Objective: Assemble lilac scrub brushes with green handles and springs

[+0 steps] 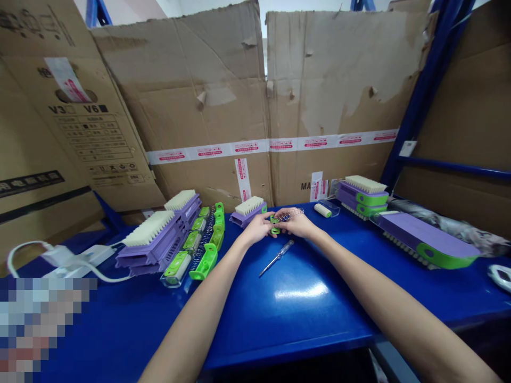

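Observation:
My left hand (258,227) and my right hand (297,224) meet over the middle of the blue table. Between them is a small green plastic part (274,225), with the fingers of both hands closed on it. A metal coil spring (290,214) lies across the back of my right hand and fingers; whether it is joined to the green part I cannot tell. In front of the hands a screwdriver (277,257) with a clear handle rests on the table. Just behind my left hand sits a purple brush piece (248,211) with pale bristles.
At left stand stacked purple brush pieces (155,242), clear-and-green cases (178,266), a row of springs (203,242) and green parts (205,261). A power strip (83,260) is further left. Right are finished-looking purple-green brushes (429,236) and a small roller (322,210). Cardboard (207,106) walls the back.

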Demonstrator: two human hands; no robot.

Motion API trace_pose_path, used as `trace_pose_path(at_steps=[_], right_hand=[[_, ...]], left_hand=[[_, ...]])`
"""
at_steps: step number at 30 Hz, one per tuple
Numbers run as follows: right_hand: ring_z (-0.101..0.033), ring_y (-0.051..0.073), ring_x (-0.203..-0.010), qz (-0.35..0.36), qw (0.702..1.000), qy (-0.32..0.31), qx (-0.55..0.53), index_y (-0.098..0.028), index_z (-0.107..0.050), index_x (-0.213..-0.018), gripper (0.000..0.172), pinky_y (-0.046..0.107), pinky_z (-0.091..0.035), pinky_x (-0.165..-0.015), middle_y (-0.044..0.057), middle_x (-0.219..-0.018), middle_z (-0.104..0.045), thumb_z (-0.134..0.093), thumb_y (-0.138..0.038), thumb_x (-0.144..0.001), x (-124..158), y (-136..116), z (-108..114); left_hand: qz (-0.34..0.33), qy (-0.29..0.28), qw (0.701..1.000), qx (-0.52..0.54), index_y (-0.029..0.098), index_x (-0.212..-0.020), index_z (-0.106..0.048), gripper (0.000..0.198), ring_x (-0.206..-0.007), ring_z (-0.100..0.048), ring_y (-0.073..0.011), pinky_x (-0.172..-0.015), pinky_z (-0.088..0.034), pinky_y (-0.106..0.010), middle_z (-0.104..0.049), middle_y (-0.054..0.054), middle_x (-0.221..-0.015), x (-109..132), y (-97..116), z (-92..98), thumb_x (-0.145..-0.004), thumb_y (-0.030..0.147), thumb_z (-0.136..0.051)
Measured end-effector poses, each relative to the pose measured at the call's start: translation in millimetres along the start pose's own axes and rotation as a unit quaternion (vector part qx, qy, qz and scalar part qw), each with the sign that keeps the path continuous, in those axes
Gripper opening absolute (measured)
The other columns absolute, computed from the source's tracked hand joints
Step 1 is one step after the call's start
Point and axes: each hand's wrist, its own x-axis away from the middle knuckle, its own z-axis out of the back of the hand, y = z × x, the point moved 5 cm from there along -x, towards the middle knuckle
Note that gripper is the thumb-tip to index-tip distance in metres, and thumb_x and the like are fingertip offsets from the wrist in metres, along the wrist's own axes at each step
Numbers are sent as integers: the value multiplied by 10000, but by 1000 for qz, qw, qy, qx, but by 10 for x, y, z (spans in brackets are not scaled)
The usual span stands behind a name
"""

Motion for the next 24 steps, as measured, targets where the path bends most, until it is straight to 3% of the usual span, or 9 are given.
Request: trace_pose_path(at_steps=[4, 8, 11, 16, 24], right_hand=[[-546, 89, -457, 22, 1000, -2, 11, -159, -631, -796, 200, 184, -425, -404, -11, -641, -640, -694, -259, -635, -8, 4, 3], [-552, 91, -476, 33, 998, -44, 14, -155, -648, -957, 314, 173, -425, -410, -25, -609, -627, -669, -218, -650, 0, -21, 8], [-548, 86, -475, 24, 997, -71, 19, -147, -657, -924, 271, 165, -415, -398, -17, -622, -633, -654, -223, -665, 14, -24, 17], [-557, 88, -471, 49, 996, -59, 38, -152, -633, -839, 182, 171, -421, -404, -9, -645, -641, -644, -249, -685, 19, -31, 17], [-558, 93, -449, 53, 997, -31, 42, -149, -612, -891, 193, 186, -429, -412, -7, -645, -632, -600, -238, -720, -1, 3, -31]], left_hand=[[15, 15, 999, -24, 65, -1246, -496, 514, -496, -612, -108, -487, -381, -184, -645, 4, -538, 8, 11, 8, -733, 39, -493], [9, -2, 1000, -27, 85, -1213, -530, 488, -500, -618, -108, -488, -385, -184, -656, 0, -567, 36, 68, -4, -730, 32, -486], [10, -3, 1000, -26, 87, -1208, -530, 470, -511, -626, -109, -494, -385, -183, -661, -5, -595, 42, 77, -9, -743, 39, -487], [14, 18, 999, -24, 56, -1244, -477, 449, -532, -632, -126, -513, -401, -201, -671, -34, -618, 32, 30, 2, -800, 117, -499], [-9, -14, 999, -41, 65, -1225, -493, 488, -550, -629, -121, -522, -407, -196, -659, -17, -595, 28, 23, 17, -737, 83, -512]])
